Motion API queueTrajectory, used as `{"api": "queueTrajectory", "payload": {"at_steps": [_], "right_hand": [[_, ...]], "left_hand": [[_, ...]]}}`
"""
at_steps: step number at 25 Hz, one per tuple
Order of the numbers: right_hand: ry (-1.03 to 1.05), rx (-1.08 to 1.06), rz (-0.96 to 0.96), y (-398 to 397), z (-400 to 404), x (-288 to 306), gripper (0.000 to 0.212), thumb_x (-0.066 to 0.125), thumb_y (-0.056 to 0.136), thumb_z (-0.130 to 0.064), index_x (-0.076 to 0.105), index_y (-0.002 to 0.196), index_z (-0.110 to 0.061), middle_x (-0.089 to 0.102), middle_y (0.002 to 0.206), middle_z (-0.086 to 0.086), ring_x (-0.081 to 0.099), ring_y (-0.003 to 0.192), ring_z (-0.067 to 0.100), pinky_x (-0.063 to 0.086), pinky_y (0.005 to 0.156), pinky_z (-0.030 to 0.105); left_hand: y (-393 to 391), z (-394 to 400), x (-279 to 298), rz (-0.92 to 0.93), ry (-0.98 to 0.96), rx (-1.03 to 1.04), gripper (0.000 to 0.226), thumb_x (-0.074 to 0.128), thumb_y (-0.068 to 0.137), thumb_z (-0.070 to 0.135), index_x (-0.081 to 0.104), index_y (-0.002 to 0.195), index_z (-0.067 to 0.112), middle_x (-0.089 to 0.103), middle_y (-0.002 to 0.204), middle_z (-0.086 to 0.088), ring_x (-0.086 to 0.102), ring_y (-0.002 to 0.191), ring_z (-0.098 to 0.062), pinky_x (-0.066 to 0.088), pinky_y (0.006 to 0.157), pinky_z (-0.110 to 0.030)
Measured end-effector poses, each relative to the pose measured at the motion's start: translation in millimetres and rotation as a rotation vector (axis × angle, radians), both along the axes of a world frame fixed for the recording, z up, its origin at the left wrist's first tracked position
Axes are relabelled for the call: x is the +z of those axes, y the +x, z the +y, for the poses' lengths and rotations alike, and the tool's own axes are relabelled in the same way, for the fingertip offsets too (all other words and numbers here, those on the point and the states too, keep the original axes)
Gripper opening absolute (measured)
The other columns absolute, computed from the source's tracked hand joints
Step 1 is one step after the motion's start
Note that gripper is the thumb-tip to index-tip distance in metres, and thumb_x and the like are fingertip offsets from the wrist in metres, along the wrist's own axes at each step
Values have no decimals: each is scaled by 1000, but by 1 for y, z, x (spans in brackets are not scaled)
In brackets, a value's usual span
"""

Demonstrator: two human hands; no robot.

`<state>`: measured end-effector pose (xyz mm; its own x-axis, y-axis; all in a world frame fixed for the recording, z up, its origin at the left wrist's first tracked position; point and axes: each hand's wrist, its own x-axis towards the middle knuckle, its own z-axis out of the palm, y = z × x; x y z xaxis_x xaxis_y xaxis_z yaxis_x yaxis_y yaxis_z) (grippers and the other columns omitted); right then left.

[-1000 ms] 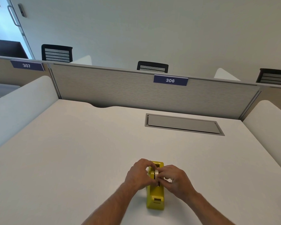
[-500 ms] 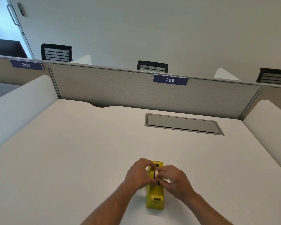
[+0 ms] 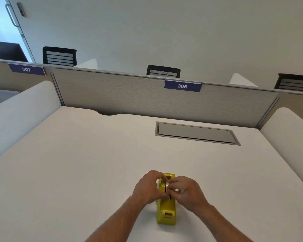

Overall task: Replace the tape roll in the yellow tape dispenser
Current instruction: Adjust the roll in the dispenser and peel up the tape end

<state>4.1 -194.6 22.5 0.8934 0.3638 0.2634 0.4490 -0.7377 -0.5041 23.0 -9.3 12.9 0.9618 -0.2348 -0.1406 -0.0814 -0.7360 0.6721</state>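
Head camera view, looking down at a white desk (image 3: 63, 172). A yellow tape dispenser (image 3: 166, 211) stands near the desk's front edge, its cutter end toward the viewer. Both hands meet over its middle. The left hand (image 3: 148, 186) and right hand (image 3: 186, 192) each have curled fingers pinching a tape roll (image 3: 166, 185) sitting in the dispenser's slot. Farther back, a grey hatch (image 3: 196, 132) is set into the desk, before a divider labelled 306 (image 3: 182, 86).
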Motion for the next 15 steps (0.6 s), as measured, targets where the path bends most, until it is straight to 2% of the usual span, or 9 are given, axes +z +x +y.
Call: {"api": "queueTrajectory", "payload": {"at_steps": [5, 8, 11, 15], "right_hand": [[-100, 16, -107, -2, 5, -6, 9, 63, 85, -27, 68, 90, -21, 65, 102, -10, 56, 95, 9, 55, 65, 29], [-113, 24, -102, -1, 4, -7, 12, 55, 89, -31, 62, 93, -22, 61, 104, -11, 53, 97, 5, 54, 65, 27], [-16, 31, -55, -2, 1, -7, 8, 59, 86, -31, 61, 92, -27, 61, 100, -17, 52, 93, -2, 53, 68, 22], [27, 38, -53, -2, -3, -8, 19, 71, 84, -29, 71, 103, -27, 69, 108, -15, 57, 99, 2, 53, 75, 19]], "left_hand": [[-2, 1, 1, -27, 5, -11, 59, 85, 61, 52, 57, 112, 44, 52, 125, 20, 56, 105, -6, 54, 89, -31], [-2, 0, 1, -33, 18, -9, 58, 84, 62, 53, 57, 112, 43, 52, 127, 19, 56, 107, -7, 54, 90, -32], [-1, 0, 2, -32, 27, -5, 60, 84, 61, 53, 58, 113, 43, 51, 128, 20, 56, 108, -8, 54, 89, -33], [-1, 2, 3, -58, 48, -28, 61, 81, 60, 57, 59, 115, 44, 52, 128, 21, 55, 107, -5, 54, 90, -34]]}}
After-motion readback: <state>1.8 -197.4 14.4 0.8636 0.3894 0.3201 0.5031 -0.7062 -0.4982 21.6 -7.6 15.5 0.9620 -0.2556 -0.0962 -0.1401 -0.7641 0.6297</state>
